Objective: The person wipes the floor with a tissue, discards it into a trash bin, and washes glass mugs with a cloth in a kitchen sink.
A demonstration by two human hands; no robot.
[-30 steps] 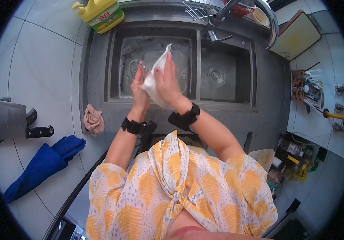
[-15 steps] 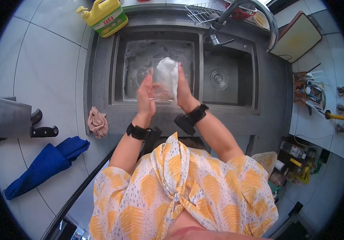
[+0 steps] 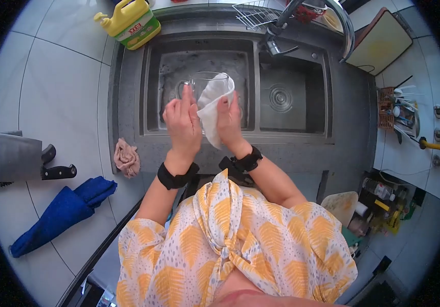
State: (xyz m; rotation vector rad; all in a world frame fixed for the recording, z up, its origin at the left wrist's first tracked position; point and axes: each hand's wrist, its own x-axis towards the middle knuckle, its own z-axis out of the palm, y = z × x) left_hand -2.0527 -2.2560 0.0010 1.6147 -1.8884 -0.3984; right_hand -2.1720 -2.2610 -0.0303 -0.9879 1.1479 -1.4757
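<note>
Above the left sink basin [image 3: 166,125], a clear glass mug [image 3: 199,82] is between my hands, its handle toward the left. My left hand [image 3: 183,120] holds the mug from the left side, fingers pointing up near the handle. A white cloth [image 3: 211,110] is draped over the mug's right side and hangs down toward the sink's near edge. My right hand [image 3: 229,117] grips the cloth against the mug, with the thumb on the cloth.
A yellow detergent jug [image 3: 132,23] stands behind the sink at left, and a faucet [image 3: 276,43] rises near the divider. A pink rag [image 3: 126,157], blue cloth [image 3: 64,215] and cleaver [image 3: 13,157] lie left. A cutting board [image 3: 381,43] leans at right.
The mug has turned so that its handle shows at left. My left hand has closed in on it, and the white cloth now hangs lower, with my right thumb over it.
</note>
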